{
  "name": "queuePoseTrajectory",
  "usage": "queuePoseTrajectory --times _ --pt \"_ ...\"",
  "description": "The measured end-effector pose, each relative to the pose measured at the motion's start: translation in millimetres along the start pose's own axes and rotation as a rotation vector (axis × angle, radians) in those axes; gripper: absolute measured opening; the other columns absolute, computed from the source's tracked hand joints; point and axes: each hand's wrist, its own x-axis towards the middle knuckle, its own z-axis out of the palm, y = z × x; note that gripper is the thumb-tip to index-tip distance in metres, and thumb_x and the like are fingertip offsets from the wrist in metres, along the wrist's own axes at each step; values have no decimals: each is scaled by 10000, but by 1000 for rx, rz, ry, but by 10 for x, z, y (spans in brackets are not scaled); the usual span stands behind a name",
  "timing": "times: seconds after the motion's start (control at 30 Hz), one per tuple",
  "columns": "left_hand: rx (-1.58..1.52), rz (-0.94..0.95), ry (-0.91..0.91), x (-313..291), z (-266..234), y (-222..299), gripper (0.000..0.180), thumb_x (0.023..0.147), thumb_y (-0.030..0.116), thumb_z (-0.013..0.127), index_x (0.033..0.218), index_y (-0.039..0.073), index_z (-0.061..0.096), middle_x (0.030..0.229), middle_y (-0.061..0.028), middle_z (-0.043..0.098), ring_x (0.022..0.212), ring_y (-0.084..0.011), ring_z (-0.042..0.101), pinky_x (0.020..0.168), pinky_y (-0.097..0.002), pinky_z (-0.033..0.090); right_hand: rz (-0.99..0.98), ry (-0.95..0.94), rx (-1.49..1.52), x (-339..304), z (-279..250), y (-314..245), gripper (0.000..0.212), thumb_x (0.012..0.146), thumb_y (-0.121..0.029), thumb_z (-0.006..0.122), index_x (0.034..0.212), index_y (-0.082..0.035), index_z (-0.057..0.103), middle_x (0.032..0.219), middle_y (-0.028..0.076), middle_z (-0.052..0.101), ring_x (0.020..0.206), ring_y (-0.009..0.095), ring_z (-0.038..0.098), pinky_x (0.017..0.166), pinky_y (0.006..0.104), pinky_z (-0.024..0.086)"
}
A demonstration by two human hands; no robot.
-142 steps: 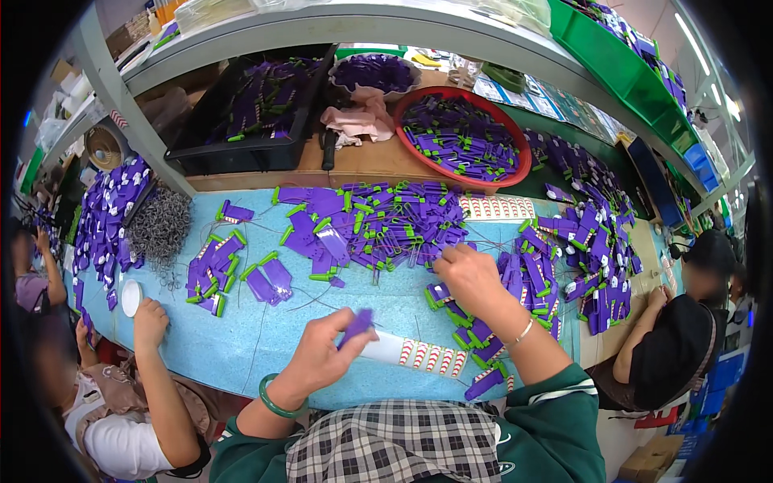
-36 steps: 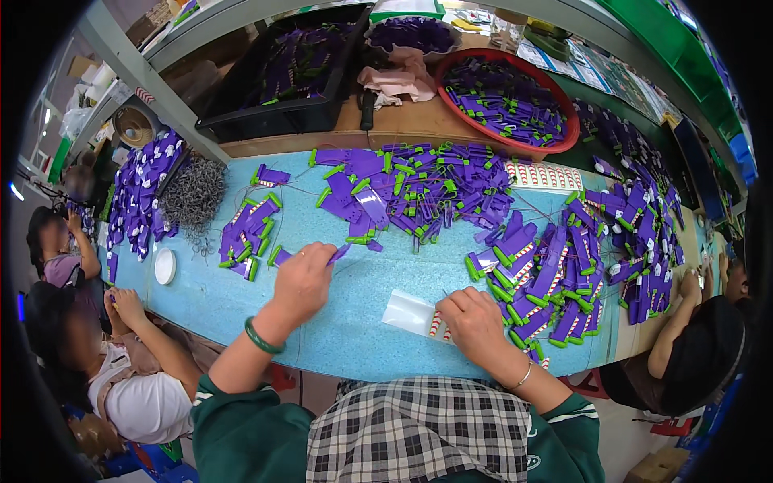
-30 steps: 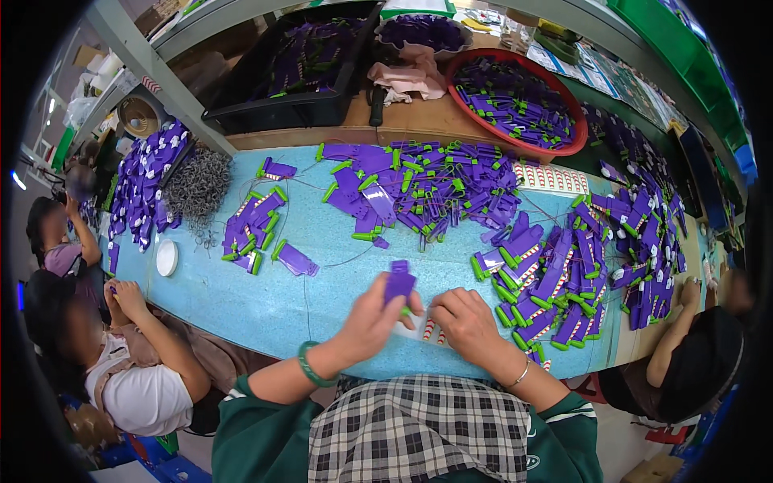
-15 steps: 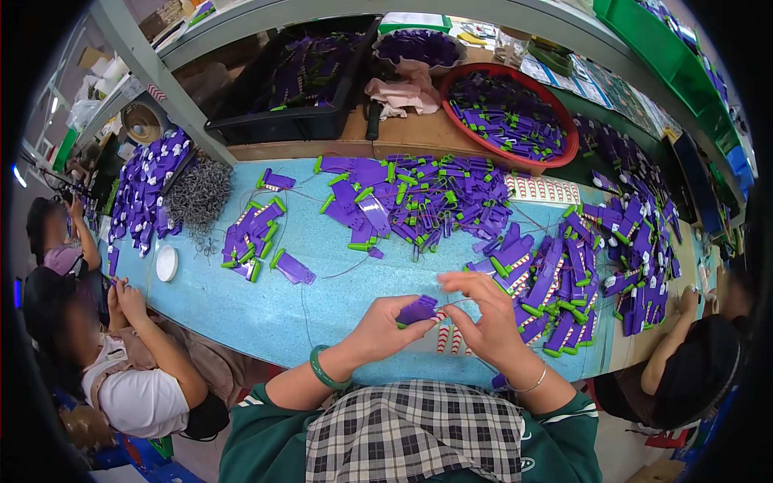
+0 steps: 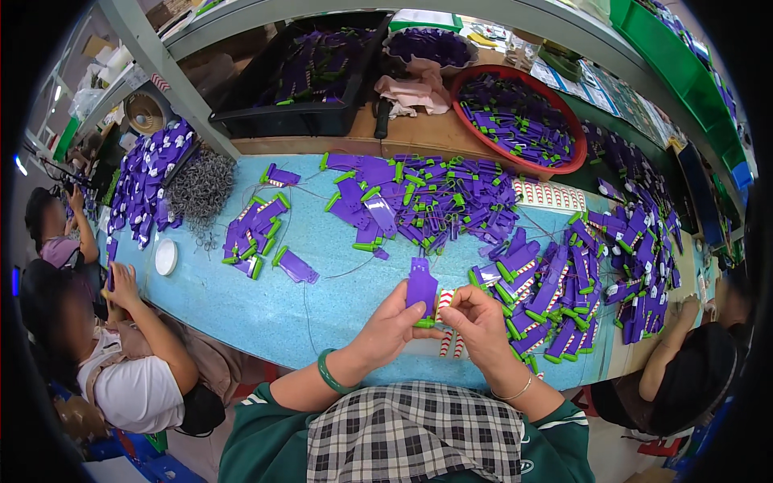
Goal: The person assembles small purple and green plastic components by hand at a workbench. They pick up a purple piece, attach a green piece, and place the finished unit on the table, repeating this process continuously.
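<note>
Near the table's front edge, my left hand (image 5: pixel 382 332) grips a flat purple plastic piece (image 5: pixel 421 291) with a green end, standing upright between thumb and fingers. Just to its right, my right hand (image 5: pixel 481 328) pinches a small red-and-white striped sticker (image 5: pixel 445 300) close to the piece's side; whether the two touch I cannot tell. More striped stickers on a strip (image 5: pixel 452 348) lie below my fingers. Right of my right hand is a heap of purple pieces with green ends (image 5: pixel 555 282), several bearing striped stickers.
Purple-and-green pieces (image 5: pixel 451 201) pile up mid-table. Behind them stand a red basin (image 5: pixel 581 153) and a black crate (image 5: pixel 282 125). A striped sticker sheet (image 5: pixel 550 196), metal rings (image 5: pixel 197 189) and a white lid (image 5: pixel 166 258) lie around. People work at left (image 5: pixel 145 382) and right (image 5: pixel 684 362).
My left hand has turned the purple piece upright. My right hand has come down and closed its fingers on a striped sticker beside it.
</note>
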Motion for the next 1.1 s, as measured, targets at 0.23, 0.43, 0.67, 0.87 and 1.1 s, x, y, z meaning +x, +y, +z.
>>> queuePoseTrajectory --times 0.23,0.43,0.67,0.87,1.1 --pt "-100 -38 -69 -17 -23 -21 350 983 141 446 1320 89 366 1249 -74 500 1166 -203 523 937 -439 507 -14 8 -68 23 37 12 113 837 4 663 874 -22 559 842 4 600 756 54 559 681 201 452" --pt "-129 -58 -87 -10 -17 -21 369 969 96 427 1331 94 353 1258 -57 468 1173 -166 492 932 -408 499 -40 40 -89 20 53 60 124 824 26 667 870 -17 560 841 7 596 758 60 563 689 210 460" --pt "-93 -40 -93 -9 -21 -46 396 926 38 453 1309 71 357 1246 -103 489 1198 -233 502 964 -457 486 -115 43 -190 -4 29 116 128 817 31 674 874 -13 567 861 21 582 800 85 567 735 233 470" --pt "382 59 -10 -19 21 -56 274 945 44 507 1208 43 432 1161 -72 515 1085 -170 551 885 -371 546 -139 55 -253 -24 38 96 116 797 30 689 828 -12 585 827 23 580 763 94 553 708 242 457" --pt "206 29 -70 -43 27 -100 244 958 85 517 1185 28 447 1137 -62 518 1045 -155 558 891 -344 548 -520 120 -559 -21 60 -54 130 739 17 713 712 -20 591 690 52 597 640 156 529 616 290 396"
